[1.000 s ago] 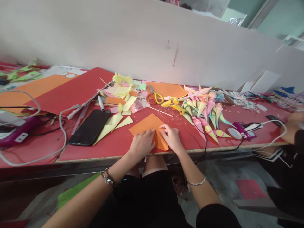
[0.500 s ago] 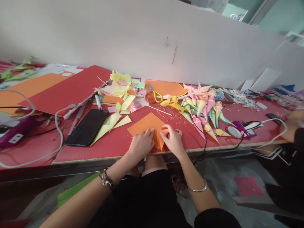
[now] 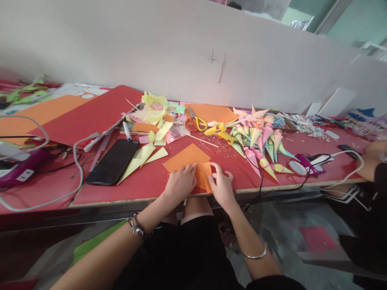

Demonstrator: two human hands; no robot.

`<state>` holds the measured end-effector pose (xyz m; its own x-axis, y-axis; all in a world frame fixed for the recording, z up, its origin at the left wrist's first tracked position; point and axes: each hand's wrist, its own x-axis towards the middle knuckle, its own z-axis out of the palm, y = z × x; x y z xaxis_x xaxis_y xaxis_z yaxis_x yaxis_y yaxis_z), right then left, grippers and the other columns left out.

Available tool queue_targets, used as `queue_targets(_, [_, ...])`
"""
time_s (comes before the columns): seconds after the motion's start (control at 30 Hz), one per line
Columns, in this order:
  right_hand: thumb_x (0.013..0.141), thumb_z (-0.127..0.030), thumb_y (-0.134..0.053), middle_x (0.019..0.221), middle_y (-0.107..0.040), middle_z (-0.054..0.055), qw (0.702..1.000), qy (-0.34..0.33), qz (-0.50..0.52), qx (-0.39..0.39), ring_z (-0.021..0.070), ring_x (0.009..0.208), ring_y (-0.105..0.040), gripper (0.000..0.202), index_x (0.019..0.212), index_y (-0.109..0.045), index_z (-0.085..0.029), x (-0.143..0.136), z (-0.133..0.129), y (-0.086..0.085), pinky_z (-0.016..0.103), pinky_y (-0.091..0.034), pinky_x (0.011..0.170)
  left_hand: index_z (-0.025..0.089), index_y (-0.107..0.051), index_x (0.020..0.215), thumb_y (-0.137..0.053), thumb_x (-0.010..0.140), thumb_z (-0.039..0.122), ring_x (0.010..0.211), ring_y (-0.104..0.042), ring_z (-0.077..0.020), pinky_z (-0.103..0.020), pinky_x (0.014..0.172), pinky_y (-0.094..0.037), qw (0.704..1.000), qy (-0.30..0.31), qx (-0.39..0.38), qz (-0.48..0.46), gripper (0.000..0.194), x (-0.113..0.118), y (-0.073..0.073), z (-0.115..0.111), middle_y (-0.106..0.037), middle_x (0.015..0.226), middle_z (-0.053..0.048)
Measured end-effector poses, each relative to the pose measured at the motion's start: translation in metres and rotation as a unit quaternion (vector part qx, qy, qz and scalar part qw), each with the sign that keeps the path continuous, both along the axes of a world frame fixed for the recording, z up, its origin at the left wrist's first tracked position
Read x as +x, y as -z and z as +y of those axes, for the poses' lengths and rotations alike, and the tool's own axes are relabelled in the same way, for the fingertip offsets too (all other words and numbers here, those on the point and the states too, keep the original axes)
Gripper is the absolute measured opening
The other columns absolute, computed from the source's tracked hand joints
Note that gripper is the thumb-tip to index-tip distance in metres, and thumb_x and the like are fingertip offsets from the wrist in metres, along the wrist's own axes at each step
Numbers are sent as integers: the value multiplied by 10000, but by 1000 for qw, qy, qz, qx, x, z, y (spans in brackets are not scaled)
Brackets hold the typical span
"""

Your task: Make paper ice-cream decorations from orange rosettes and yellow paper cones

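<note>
An orange paper (image 3: 187, 156) lies at the front edge of the red table, its right part folded over into a flap. My left hand (image 3: 180, 181) lies flat on the paper's lower left part, fingers stretched out and pressing on it. At the flap's right edge is my right hand (image 3: 222, 183), its fingers apart and slightly bent, with the fingertips at or against the fold. Behind the paper lies a thin stick (image 3: 203, 141).
Left are a black phone (image 3: 113, 162), yellow paper pieces (image 3: 137, 157) and a red sheet (image 3: 87, 114). Behind lie scissors (image 3: 196, 123) and a yellow glue gun (image 3: 222, 131). Paper cones (image 3: 261, 137) and a black cable stand right. Another person's arm (image 3: 370, 165) is far right.
The paper's right part, which stood raised and curled at my right fingers, now lies flatter. My right hand has opened a little and moved slightly down and right. My left hand stays put.
</note>
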<state>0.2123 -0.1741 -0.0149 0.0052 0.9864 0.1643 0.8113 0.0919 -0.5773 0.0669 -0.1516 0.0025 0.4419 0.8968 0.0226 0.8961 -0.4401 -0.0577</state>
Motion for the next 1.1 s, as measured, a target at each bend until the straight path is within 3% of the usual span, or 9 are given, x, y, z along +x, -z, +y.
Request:
queue_targets(0.33, [841, -150, -336, 581, -630, 6, 998, 7, -63, 12, 149, 588, -578, 356, 1183, -431, -128, -2, -2, 2, 345, -252, 879, 107, -389, 1259, -401, 835, 229, 818, -579, -230, -319, 592, -464, 1000, 3, -4, -5, 442, 0, 0, 0, -561, 971, -128])
queue_targets(0.8, [819, -130, -342, 554, -625, 14, 989, 69, -116, 62, 149, 534, -548, 300, 1005, -572, -176, 14, -14, 10, 363, -263, 871, 116, -400, 1253, -396, 828, 248, 825, -579, -225, -313, 578, -463, 1000, -11, -4, -13, 446, 1, -1, 0, -564, 990, -110])
queue_targets(0.97, [816, -160, -337, 577, -621, 34, 990, 98, -60, 78, 175, 589, -560, 288, 968, -582, -160, 30, -20, 9, 367, -340, 831, 114, -405, 1250, -383, 830, 242, 818, -579, -230, -314, 572, -456, 1000, -8, 2, -12, 440, 1, 1, 0, -569, 961, -112])
queue_targets(1.1, [826, -231, -333, 862, -650, 114, 985, 124, 57, 102, 208, 776, -592, 274, 970, -551, -149, 41, -21, 10, 333, -419, 735, 107, -410, 1244, -366, 833, 223, 819, -575, -232, -331, 613, -457, 1000, -1, 13, -14, 429, -1, 3, 2, -570, 958, -112])
